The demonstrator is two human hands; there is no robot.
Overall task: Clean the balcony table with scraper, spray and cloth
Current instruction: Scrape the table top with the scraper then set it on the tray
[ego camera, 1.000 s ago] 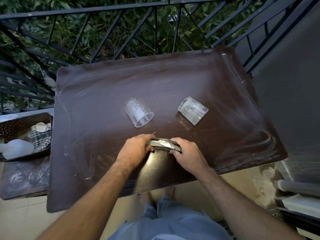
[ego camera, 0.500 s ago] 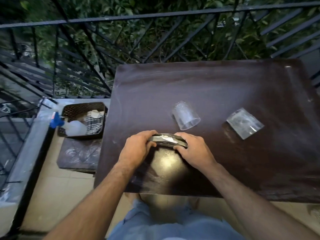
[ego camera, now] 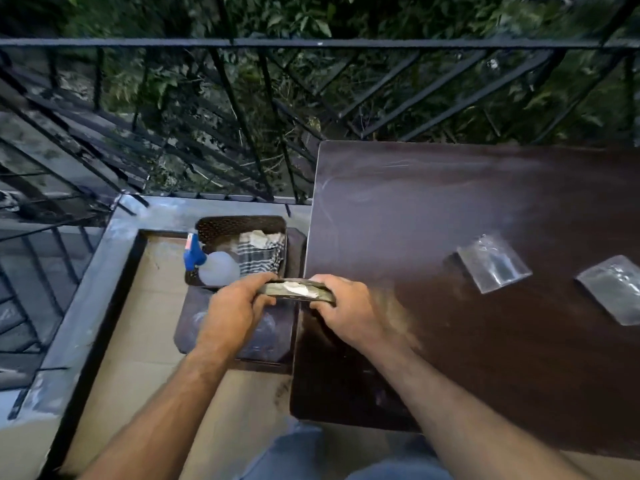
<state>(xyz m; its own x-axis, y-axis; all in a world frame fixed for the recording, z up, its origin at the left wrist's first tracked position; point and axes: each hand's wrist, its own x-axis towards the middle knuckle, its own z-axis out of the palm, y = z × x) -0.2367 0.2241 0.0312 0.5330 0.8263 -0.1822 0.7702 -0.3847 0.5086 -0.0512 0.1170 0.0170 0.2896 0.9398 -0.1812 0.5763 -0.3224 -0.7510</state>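
A: Left hand (ego camera: 232, 308) and right hand (ego camera: 347, 310) each clamped on one end of the scraper (ego camera: 297, 292); white residue heaped on its blade.

B: Held where?

A: Level, over the left edge of the brown table (ego camera: 450, 341), above the gap to a low stool (ego camera: 239, 337). Both forearms reaching up from the lower frame, wrists bent inward, fingers curled beneath the blade.

B: Table surface?

A: Dusty, streaked with pale smears, darker near the right hand. Two clear glasses on their sides, one (ego camera: 493, 263) mid-table, the other (ego camera: 613, 289) at the right edge.

B: Beyond the table?

A: Perforated dark basket (ego camera: 239, 225) on the stool, holding the spray bottle (ego camera: 211, 265) with blue trigger and a checked cloth (ego camera: 259, 252). Pale balcony floor (ego camera: 145, 323), grey kerb, black railing (ego camera: 311, 43), foliage behind.
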